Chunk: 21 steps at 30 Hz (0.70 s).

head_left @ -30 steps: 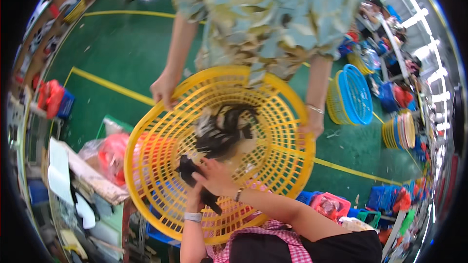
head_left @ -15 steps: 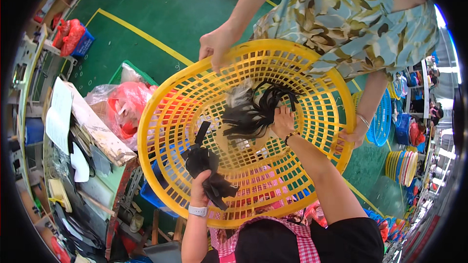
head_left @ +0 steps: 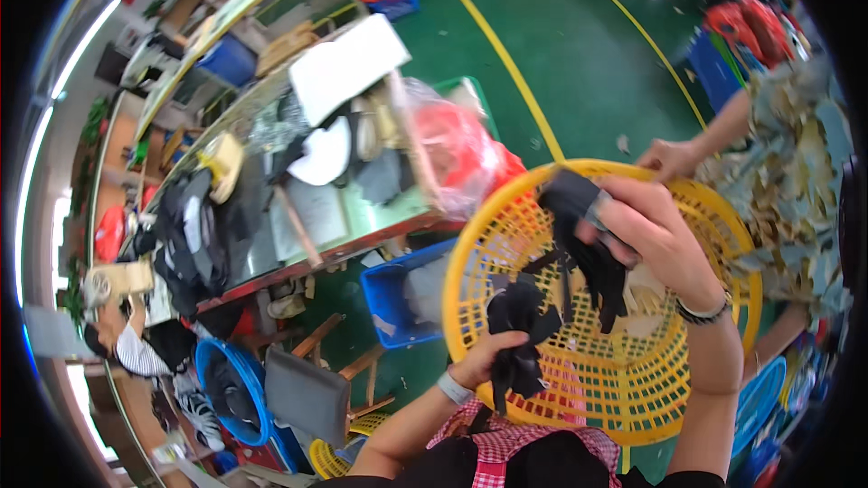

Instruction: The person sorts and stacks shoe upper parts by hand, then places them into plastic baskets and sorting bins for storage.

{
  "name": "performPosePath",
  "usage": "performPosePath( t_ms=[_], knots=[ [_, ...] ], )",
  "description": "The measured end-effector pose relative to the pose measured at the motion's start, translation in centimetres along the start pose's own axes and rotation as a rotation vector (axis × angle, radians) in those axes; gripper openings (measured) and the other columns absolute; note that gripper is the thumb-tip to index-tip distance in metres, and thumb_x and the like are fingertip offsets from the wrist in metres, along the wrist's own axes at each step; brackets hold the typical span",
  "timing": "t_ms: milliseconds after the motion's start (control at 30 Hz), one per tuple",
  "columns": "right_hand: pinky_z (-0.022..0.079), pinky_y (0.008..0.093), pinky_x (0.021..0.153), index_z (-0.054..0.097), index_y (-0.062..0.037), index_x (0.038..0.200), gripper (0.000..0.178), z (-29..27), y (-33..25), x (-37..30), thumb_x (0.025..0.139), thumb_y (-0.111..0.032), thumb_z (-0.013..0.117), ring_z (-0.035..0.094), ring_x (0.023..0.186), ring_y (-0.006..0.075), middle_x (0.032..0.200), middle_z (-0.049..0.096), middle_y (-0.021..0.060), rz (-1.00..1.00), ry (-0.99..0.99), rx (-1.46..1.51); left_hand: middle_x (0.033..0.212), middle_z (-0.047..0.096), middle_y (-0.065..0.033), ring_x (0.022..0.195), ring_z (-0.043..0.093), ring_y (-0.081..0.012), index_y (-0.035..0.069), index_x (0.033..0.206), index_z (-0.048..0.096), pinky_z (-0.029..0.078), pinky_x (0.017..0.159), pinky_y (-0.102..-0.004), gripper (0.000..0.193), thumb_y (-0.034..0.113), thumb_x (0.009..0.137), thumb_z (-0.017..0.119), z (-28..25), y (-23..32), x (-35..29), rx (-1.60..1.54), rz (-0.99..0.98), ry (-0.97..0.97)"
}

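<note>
Head view: I'm watching both hands working over a yellow basket (head_left: 458, 280). Left hand (head_left: 488, 360) is pinching the left bundle (head_left: 518, 336), black strips, thumb across the front; the bundle is sitting over the basket's near left side. Can't tell if it's touching the mesh. Right hand (head_left: 655, 233) is curling tight around the upper part of the right bundle (head_left: 599, 282), also black; its loose ends are hanging down over the basket's middle. Fingers are blurring a bit there. The two bundles are staying apart, a narrow gap showing between them. Pale pieces (head_left: 644, 303) are lying low in the basket, partly hidden behind the right hand.

A co-worker's hand (head_left: 674, 160) is gripping the far rim; the other one I can't make out behind the right forearm. Blue crate (head_left: 407, 298) is standing just left of the basket. Red bag (head_left: 448, 145) is bulging beyond the far left rim, beside the bench (head_left: 339, 251). On the bench a white sheet (head_left: 351, 68) is lying near the far end. Blue tub (head_left: 206, 370) is standing lower left, next to a grey chair (head_left: 307, 395).
</note>
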State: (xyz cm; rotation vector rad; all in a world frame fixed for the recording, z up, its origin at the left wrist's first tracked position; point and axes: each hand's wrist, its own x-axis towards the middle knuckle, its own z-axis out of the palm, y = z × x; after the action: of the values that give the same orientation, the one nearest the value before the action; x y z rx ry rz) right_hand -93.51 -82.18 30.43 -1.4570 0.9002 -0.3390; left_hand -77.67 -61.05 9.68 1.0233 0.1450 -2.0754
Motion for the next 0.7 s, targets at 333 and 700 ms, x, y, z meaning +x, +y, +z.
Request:
performPosePath(
  t_ms=[333,700],
  knots=[
    [0.05,0.0449,0.077,0.05,-0.0111,0.126,0.041,22.1,4.6,28.8,0.088,-0.028,0.052,0.058,0.099,0.0356,0.113,0.055,0.0165,-0.532,0.338,-0.787,0.096,0.066,-0.0141,0.085,0.067,-0.0227,-0.002,0.121,0.052,0.057,0.075,-0.034,0.043,0.009,0.08,0.062,-4.1,2.5,-8.4,-0.09,0.415,0.144],
    [0.046,0.0308,0.071,0.071,-0.006,0.08,0.013,26.0,15.1,27.2,0.074,-0.009,0.06,0.058,0.089,0.024,0.082,0.062,0.0092,-0.532,0.216,-1.736,0.089,0.066,-0.0187,0.081,0.065,-0.026,-0.006,0.096,0.063,0.055,0.077,-0.0379,0.035,0.024,0.079,0.057,-12.9,5.0,-12.4,-0.202,0.496,0.216]
  ],
)
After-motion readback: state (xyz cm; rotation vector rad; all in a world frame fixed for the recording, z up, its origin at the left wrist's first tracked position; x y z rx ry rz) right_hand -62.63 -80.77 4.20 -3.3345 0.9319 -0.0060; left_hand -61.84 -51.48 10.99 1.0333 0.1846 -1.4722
